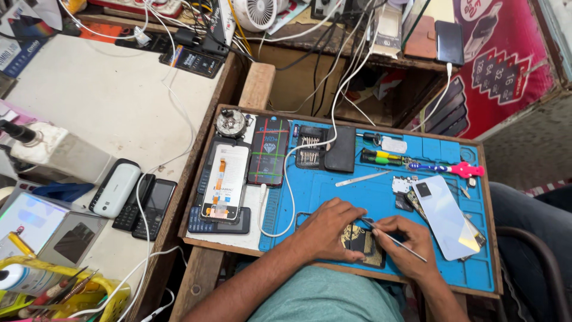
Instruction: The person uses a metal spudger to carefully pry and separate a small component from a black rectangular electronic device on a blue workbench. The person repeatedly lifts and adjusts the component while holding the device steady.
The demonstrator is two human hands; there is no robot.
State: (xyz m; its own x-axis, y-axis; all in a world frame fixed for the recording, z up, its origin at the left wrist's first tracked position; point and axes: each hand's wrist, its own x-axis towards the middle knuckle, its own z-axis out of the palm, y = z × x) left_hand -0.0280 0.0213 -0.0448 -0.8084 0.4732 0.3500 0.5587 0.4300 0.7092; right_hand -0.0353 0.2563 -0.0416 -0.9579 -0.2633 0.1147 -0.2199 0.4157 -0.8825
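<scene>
My left hand [325,229] presses down on an opened phone body [364,247] with a dark and gold inside, lying on a blue work mat [333,191]. My right hand [405,241] grips thin metal tweezers [393,238], whose tip touches the phone's upper edge. A white phone back cover [448,216] lies just right of my hands. Small circuit parts [402,186] sit above them.
A wooden tray [196,238] holds the mat, a phone screen with a flex cable [225,183], a dark phone [269,151], a bit case [325,149], screwdrivers [381,158] and a metal spudger [361,178]. Phones [134,200], white cables and a yellow tool bin [59,292] lie at left.
</scene>
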